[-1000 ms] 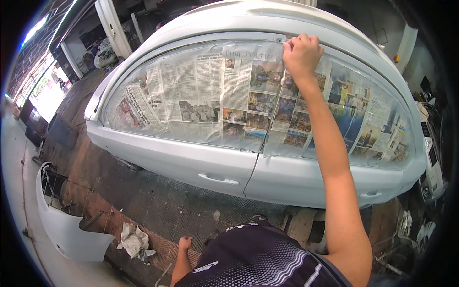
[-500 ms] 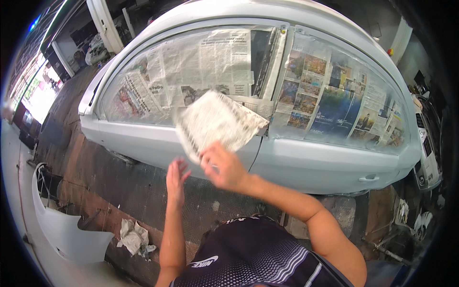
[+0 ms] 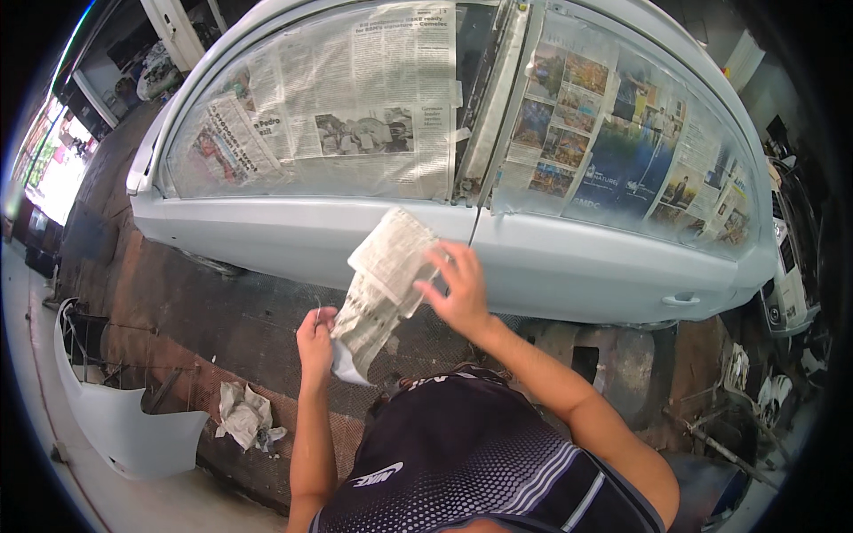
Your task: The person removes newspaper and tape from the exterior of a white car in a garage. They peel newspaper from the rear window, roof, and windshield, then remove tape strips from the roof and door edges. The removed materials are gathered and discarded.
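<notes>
A folded, creased sheet of newspaper [image 3: 384, 275] hangs before me at a tilt, in front of the grey car door. My left hand [image 3: 315, 345] is closed on its lower left edge, where a pale whitish piece curls down. At the upper right edge of the sheet, my right hand [image 3: 458, 289] has its fingers spread and curved, the tips against or just beside the paper. Beyond stands the car body, its front window [image 3: 302, 115] and rear window [image 3: 622, 151] covered with newspaper under a glossy clear layer.
The car door [image 3: 293, 233] runs across just beyond my hands. A loose grey curved body panel [image 3: 147, 435] lies at the left, near crumpled paper [image 3: 244, 416] on the floor. Metal stand bars [image 3: 724, 453] lie at the lower right. Another vehicle [image 3: 786, 284] is at the far right.
The newspaper has come away from the car window toward me and looks more folded. My left hand has taken hold of its lower edge. My right hand has moved right and its fingers have spread.
</notes>
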A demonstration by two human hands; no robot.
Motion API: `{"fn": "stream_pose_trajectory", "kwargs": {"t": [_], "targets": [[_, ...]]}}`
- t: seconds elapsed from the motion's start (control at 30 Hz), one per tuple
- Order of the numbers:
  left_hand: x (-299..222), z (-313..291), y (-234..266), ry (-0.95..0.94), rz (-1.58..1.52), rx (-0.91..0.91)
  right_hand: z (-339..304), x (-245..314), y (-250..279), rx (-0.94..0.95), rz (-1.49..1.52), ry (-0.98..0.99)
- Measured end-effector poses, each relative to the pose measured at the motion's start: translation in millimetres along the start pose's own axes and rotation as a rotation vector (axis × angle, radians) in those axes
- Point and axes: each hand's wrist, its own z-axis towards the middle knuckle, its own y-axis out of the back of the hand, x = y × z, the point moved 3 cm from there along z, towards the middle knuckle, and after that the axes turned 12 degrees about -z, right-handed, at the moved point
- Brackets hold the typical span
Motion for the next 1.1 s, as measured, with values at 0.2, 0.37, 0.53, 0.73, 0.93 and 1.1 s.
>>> {"fn": "stream_pose_trajectory", "kwargs": {"t": [0.2, 0.37, 0.53, 0.73, 0.93, 1.1], "targets": [[38, -35, 45, 0.101, -0.113, -0.121, 34, -70, -31, -0.037, 0.215, -0.493], [52, -52, 74, 0.13, -0.197, -0.329, 99, -68, -50, -0.132, 0.22, -0.529], [55, -61, 63, 0.129, -0.161, -0.347, 123, -64, -53, -0.077, 0.077, -0.616], [63, -67, 53, 0.128, -0.042, -0.293, 159, -72, -51, 0.005, 1.03, -1.096], [57, -73, 48, 0.101, -0.042, -0.263, 167, -79, -69, -0.264, 1.31, -1.419], [57, -82, 55, 0.091, -0.036, -0.304, 181, -52, -43, -0.49, 1.197, -1.008]]}}
